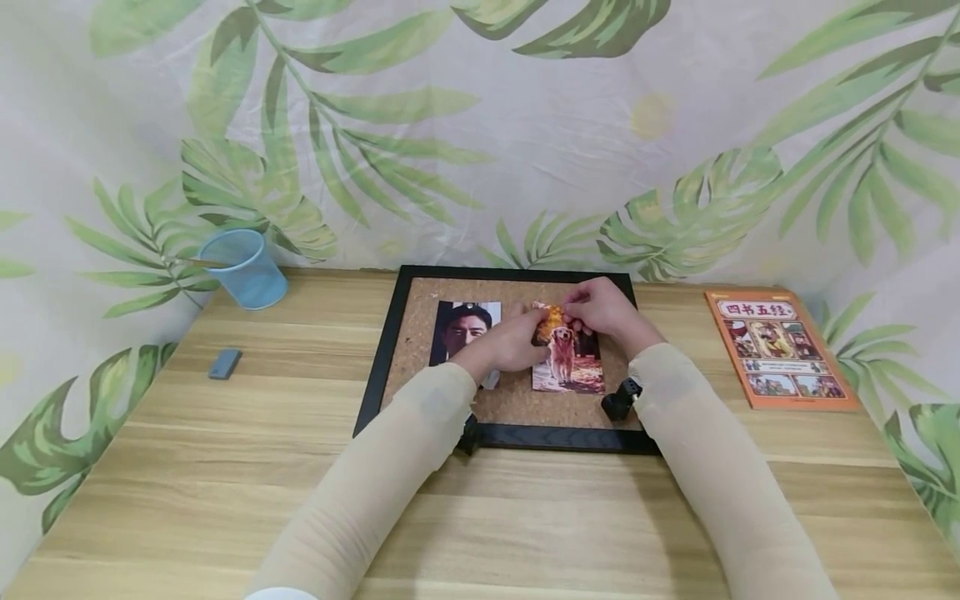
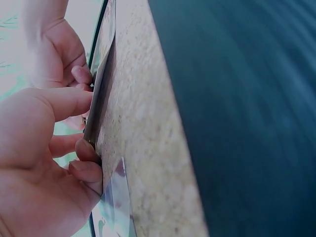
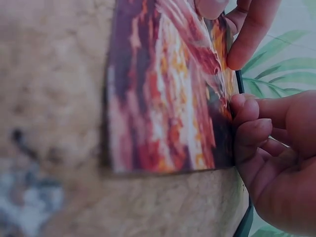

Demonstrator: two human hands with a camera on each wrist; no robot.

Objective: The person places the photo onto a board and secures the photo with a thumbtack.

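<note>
Both hands meet at the top edge of the glossy photo of a golden dog among orange leaves [image 1: 566,358]. The right hand [image 1: 603,310] pinches that edge with curled fingertips, and the left hand [image 1: 510,343] holds it from the other side. The photo lies on the black-framed cork pinboard [image 1: 420,333], just beside a portrait photo [image 1: 461,329]. Well apart on the wooden table [image 1: 300,467] stand a blue mesh cup [image 1: 243,268], a small grey eraser [image 1: 224,364] and an orange picture book [image 1: 780,348].

home desk | wooden table [image 1: 225,467] | leaf-print curtain [image 1: 450,125] | book [image 1: 783,350] | cork board [image 1: 517,400]
</note>
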